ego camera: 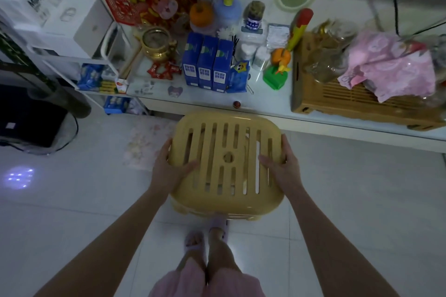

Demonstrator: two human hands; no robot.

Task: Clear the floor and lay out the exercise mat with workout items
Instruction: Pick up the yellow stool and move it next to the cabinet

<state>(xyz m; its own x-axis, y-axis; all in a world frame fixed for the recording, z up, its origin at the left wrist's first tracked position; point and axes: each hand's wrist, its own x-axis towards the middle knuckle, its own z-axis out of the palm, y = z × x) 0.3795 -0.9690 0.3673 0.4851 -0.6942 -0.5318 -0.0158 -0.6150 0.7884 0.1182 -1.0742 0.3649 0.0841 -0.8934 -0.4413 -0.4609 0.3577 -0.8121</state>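
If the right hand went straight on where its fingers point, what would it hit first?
Probably the front edge of the white table, just past the yellow stool; depth is unclear.

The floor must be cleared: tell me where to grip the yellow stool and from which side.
Grip the stool by its seat's left and right edges, one hand from each side, thumbs on top. The seat is broad, with a rounded rim to hook fingers over; the left hand and right hand hold it so.

arms outstretched; left hand, right hand gripping.
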